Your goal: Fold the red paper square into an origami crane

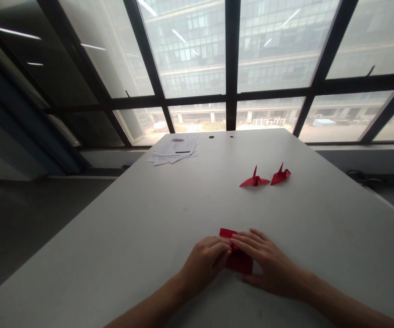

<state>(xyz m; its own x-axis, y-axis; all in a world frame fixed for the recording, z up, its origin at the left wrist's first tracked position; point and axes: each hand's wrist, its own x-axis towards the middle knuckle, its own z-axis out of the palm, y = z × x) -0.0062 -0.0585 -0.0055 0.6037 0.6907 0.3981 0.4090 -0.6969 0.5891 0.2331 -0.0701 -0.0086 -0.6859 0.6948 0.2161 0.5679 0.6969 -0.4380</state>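
A folded sheet of red origami paper (240, 261) lies on the table in front of me, partly hidden beneath my fingers. My left hand (205, 257) has its fingers curled together over the paper's left side, pinching it. From the right, my right hand (267, 259) reaches across the paper with long fingers pressed on its upper middle; its thumb rests by the lower right corner. The fingertips of both hands meet near the centre of the sheet. Farther off stand two finished red paper cranes, the left crane (255, 180) almost touching the right crane (281, 175).
The white table (142, 232) stretches away toward large dark-framed windows (231, 59). Loose white papers (174, 148) are piled at its far left. Two small holes, one a dark cable hole (211, 137), sit near the far edge. A blue curtain (29, 109) hangs at the left.
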